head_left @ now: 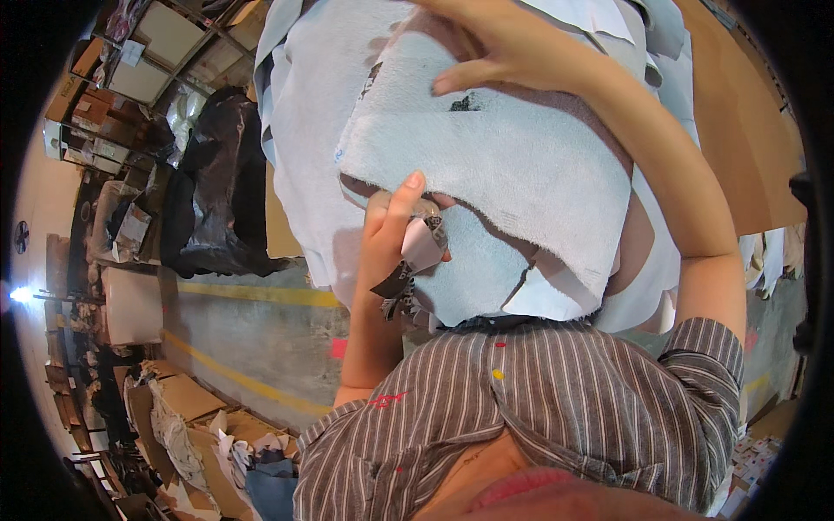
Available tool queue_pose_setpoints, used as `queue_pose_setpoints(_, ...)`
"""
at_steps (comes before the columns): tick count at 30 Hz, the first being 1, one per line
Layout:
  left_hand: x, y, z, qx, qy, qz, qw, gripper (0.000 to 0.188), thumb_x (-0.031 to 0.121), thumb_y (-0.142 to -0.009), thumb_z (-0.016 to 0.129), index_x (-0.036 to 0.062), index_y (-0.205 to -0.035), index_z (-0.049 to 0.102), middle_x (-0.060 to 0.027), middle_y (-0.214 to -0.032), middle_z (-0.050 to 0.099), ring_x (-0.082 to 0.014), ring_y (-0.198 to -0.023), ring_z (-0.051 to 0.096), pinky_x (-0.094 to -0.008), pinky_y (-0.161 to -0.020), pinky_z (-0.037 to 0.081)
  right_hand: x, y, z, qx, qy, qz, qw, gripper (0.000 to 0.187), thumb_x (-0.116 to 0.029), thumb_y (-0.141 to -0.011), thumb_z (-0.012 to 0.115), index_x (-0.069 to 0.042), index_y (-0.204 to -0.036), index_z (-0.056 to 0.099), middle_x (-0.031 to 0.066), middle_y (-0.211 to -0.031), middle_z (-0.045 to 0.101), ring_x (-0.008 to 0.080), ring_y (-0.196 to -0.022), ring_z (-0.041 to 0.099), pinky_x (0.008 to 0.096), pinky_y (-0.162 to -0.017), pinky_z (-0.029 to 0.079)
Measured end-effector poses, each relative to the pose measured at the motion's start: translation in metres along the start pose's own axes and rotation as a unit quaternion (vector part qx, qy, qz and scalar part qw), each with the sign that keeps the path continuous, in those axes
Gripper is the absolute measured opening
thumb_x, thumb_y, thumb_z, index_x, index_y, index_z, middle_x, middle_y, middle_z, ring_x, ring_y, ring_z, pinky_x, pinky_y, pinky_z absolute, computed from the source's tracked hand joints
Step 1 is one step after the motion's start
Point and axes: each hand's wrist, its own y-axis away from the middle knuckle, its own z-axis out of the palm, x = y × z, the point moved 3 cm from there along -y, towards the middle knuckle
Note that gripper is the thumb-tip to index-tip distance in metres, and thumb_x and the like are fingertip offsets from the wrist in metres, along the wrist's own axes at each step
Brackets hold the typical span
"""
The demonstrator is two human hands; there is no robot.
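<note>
A pale blue-grey leather sheet [521, 165] lies in front of me, fuzzy side up, with dark marks and a wavy near edge. My left hand [391, 221] is closed at that edge. Its thumb lies over the leather, and its fingers hold a small bundle of white and black strips [421, 247], partly hidden, with something translucent at the top. Further away, my right hand [491, 43] is above the sheet, thumb spread from the fingers; some fingertips are cut off by the upper frame edge. Under the near edge, more leather [469, 269] shows.
Further pale leather sheets [308, 148] are piled beneath and hang down at the sides. Brown cardboard [730, 130] stands at the right. To the left are a black plastic-covered heap [217, 191], loaded shelves [109, 104], a yellow floor line [252, 293] and cardboard scraps [187, 399].
</note>
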Motion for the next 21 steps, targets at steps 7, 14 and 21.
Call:
queue_pose_setpoints(7, -0.009, -0.01, -0.001, -0.095, 0.008, 0.051, 0.994, 0.05, 0.043, -0.095, 0.058, -0.0044, -0.078, 0.064, -0.0107, -0.061, 0.06, -0.0161, -0.044, 0.057, -0.0269, -0.04, 0.047, -0.025, 0.029, -0.011, -0.031, 0.044, 0.047, 0.997, 0.099, -0.03, -0.079, 0.078, -0.003, -0.153, 0.019, 0.022, -0.156, 0.026, 0.0386, -0.148, 0.016, 0.0533, -0.119, 0.011)
queue_pose_setpoints(14, -0.017, -0.016, -0.002, -0.054, -0.001, 0.037, 0.998, 0.048, 0.042, -0.096, 0.057, -0.0019, -0.076, 0.061, -0.0084, -0.056, 0.057, -0.016, -0.042, 0.056, -0.0261, -0.038, 0.043, -0.021, 0.02, 0.002, -0.013, 0.037, 0.031, 0.999, 0.094, -0.023, -0.083, 0.073, -0.002, -0.153, 0.015, 0.0232, -0.155, 0.027, 0.0401, -0.148, 0.016, 0.0526, -0.119, 0.011)
queue_pose_setpoints(21, -0.013, -0.007, -0.001, 0.043, 0.0, 0.006, 0.999, 0.045, 0.043, -0.093, 0.06, 0.0001, -0.078, 0.06, -0.0067, -0.057, 0.056, -0.0165, -0.041, 0.055, -0.0266, -0.038, 0.044, -0.027, 0.057, -0.009, -0.03, 0.013, 0.114, 0.993, 0.089, -0.02, -0.085, 0.07, -0.004, -0.153, 0.015, 0.0244, -0.155, 0.027, 0.0417, -0.147, 0.016, 0.0548, -0.119, 0.011)
